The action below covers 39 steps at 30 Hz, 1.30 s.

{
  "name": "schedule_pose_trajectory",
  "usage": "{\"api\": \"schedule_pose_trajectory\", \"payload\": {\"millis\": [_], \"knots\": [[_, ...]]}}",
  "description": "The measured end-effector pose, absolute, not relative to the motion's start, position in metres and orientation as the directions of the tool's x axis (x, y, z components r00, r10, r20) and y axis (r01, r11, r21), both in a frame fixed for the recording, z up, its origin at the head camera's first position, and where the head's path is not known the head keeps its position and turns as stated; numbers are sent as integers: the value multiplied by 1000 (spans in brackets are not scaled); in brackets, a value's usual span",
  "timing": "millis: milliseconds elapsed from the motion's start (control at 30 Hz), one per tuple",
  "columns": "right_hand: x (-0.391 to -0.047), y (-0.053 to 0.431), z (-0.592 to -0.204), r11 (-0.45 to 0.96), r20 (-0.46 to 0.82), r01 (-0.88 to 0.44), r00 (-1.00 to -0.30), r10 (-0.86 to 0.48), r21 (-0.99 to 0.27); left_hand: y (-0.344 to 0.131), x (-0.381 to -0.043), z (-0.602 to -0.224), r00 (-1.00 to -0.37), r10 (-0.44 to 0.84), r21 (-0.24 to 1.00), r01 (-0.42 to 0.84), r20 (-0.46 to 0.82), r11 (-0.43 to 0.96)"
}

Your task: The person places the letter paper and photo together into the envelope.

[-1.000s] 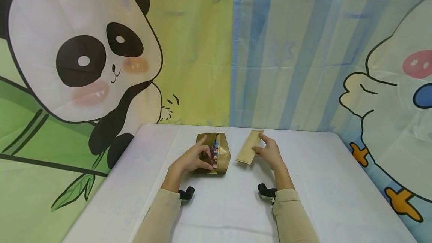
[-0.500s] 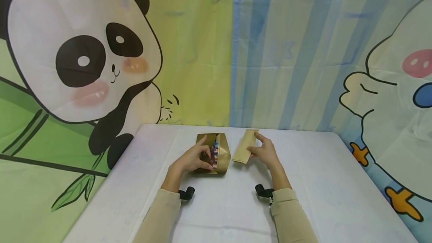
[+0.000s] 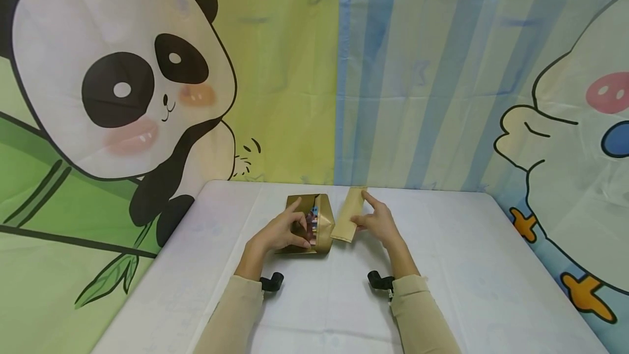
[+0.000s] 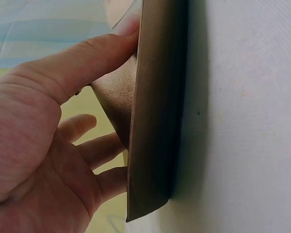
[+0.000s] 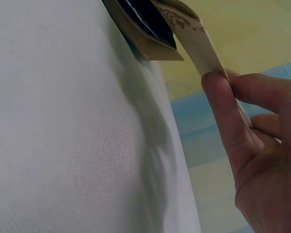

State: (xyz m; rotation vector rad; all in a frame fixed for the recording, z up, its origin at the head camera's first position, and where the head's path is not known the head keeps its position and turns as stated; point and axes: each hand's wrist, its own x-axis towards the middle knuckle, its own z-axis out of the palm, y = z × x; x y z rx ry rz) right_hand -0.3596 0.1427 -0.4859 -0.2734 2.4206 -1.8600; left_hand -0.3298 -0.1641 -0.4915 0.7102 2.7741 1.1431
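Note:
A gold paper envelope or flat box (image 3: 325, 228) stands on the table with its opening toward the right. Something multicoloured (image 3: 313, 217) shows inside; its kind is unclear. My left hand (image 3: 279, 231) holds the gold container at its opening, the thumb against its near edge (image 4: 153, 126) and other fingers farther back. On the right, a flat pale-tan paper packet (image 3: 349, 214) is pinched between the thumb and fingers of my right hand (image 3: 382, 224). It tilts, and its lower end is close to the container's opening. Brown marks show near the packet's end (image 5: 194, 41) in the right wrist view.
A white-covered table (image 3: 314, 310) carries both things. Behind it hangs a cloth backdrop (image 3: 290, 97) printed with a panda and other cartoon figures. A black camera mount (image 3: 272, 282) sits at the left wrist, another mount (image 3: 380, 280) at the right.
My right hand has moved left with the tan packet, bringing its lower end up to the gold container. My left hand and the container have stayed in place.

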Motion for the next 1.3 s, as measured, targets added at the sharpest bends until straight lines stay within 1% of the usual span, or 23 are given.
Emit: {"api": "schedule_pose_trajectory", "payload": {"millis": [300,700,933,1300], "knots": [[-357,132,-483,265,68,-137,-965,-255,-954,-163,-329,-491,-896,427,670,390,118,631],[-358,117,-490,294,75,-149,-965,-249,-944,-164,-328,-491,-899,424,673,382,110,634],[-355,107,-491,288,89,-171,-957,-275,-942,-164,-328,-491,-899,424,676,381,110,632],[-350,93,-491,339,104,-196,-957,-271,-920,-163,-330,-491,-894,433,687,387,116,615]]}}
